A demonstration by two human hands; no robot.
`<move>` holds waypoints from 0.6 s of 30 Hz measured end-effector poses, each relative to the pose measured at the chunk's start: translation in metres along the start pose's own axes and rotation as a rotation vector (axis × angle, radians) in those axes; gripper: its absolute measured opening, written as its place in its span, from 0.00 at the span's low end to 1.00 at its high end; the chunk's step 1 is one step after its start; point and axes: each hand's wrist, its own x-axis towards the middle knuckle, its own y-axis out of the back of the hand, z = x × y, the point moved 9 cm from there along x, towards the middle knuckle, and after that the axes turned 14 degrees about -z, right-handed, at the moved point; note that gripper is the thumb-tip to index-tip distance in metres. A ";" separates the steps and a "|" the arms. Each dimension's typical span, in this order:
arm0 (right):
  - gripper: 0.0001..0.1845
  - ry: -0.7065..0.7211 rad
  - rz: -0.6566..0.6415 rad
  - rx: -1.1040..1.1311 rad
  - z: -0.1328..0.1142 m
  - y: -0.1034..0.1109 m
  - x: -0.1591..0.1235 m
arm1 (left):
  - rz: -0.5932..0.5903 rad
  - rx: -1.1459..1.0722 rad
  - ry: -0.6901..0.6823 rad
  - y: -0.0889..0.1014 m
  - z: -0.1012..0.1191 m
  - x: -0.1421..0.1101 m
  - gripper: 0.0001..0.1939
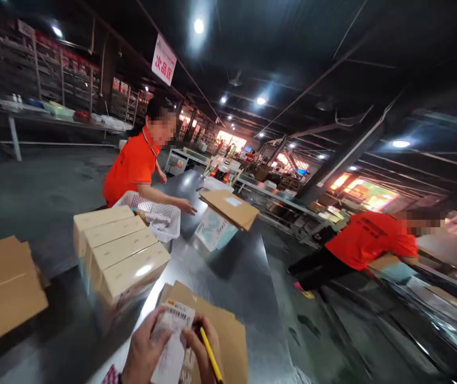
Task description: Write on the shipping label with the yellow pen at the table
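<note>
A white paper label (175, 323) with a printed barcode is pinched by my left hand (145, 344) at its left side. My right hand (205, 341) grips the label's right edge, and a yellow pen (211, 354) is tucked in its fingers. Just beneath both hands lie flattened brown cardboard pieces (228, 338) on the metal table (244, 277). Left of my hands stands a row of several cream boxes (122, 250) side by side.
Across the table, a person in an orange shirt (130, 165) reaches past a white plastic basket (172, 223). A pale blue printed box (214, 229) bears flat cardboard (230, 207). Brown cardboard (4, 290) sits at left. Another person (367, 240) bends over at right.
</note>
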 end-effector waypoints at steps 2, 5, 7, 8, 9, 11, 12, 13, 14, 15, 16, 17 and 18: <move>0.19 0.002 0.027 -0.016 -0.032 -0.022 -0.020 | -0.043 -0.140 0.102 0.015 0.023 -0.017 0.28; 0.19 0.007 0.086 0.021 -0.062 -0.050 -0.037 | -0.073 -0.291 0.153 0.040 0.052 -0.032 0.33; 0.18 0.009 0.098 0.029 -0.072 -0.063 -0.045 | -0.099 -0.275 0.151 0.058 0.062 -0.038 0.32; 0.18 0.019 0.118 0.024 -0.077 -0.067 -0.049 | -0.114 -0.239 0.148 0.067 0.063 -0.041 0.31; 0.17 0.038 0.150 0.017 -0.081 -0.069 -0.054 | -0.122 -0.186 0.145 0.078 0.062 -0.044 0.31; 0.18 0.090 0.226 0.014 -0.090 -0.068 -0.063 | -0.149 -0.041 0.119 0.099 0.058 -0.048 0.31; 0.18 0.118 0.253 0.021 -0.094 -0.067 -0.067 | -0.158 0.044 0.090 0.109 0.057 -0.050 0.32; 0.18 0.145 0.269 0.031 -0.098 -0.068 -0.070 | -0.152 0.137 0.055 0.119 0.059 -0.053 0.34; 0.18 0.168 0.272 0.044 -0.102 -0.069 -0.071 | -0.129 0.232 0.018 0.129 0.062 -0.057 0.34; 0.18 0.187 0.261 0.055 -0.106 -0.073 -0.071 | -0.096 0.321 -0.023 0.136 0.069 -0.062 0.34; 0.18 0.198 0.237 0.061 -0.109 -0.078 -0.069 | -0.063 0.388 -0.072 0.141 0.078 -0.068 0.32; 0.18 0.203 0.208 0.061 -0.112 -0.084 -0.066 | -0.037 0.422 -0.120 0.143 0.088 -0.073 0.30; 0.18 0.202 0.176 0.064 -0.113 -0.090 -0.062 | -0.036 0.425 -0.151 0.142 0.096 -0.078 0.27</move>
